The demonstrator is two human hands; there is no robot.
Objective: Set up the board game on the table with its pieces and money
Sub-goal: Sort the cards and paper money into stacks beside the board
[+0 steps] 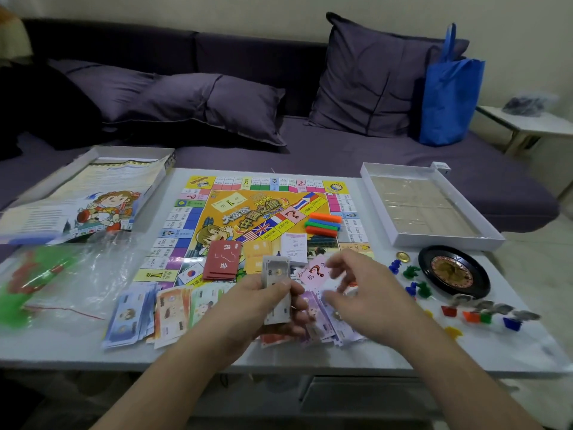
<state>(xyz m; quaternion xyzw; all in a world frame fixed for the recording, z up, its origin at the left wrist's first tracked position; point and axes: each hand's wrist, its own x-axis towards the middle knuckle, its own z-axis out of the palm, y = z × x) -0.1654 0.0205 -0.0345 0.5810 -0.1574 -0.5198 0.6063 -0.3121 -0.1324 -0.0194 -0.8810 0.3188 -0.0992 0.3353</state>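
Observation:
The colourful game board (217,212) lies open on the white table (62,352). My left hand (263,305) grips a small stack of grey play money (276,274), held upright over the board's near edge. My right hand (356,293) hovers beside it with loosely spread fingers, blurred, holding nothing that I can see. Blue notes (130,318), orange notes (170,315), green notes (204,302) and purple notes (322,321) lie fanned along the near edge. Red cards (221,259), yellow cards (257,256), a pink card (313,271) and coloured sticks (324,224) sit on the board.
A roulette wheel (452,271), coloured pawns (412,274) and card stands (483,315) lie at the right. The empty box tray (434,237) stands behind them. The box lid with a rules sheet (93,197) and a plastic bag of pieces (62,283) are at the left. A sofa lies behind.

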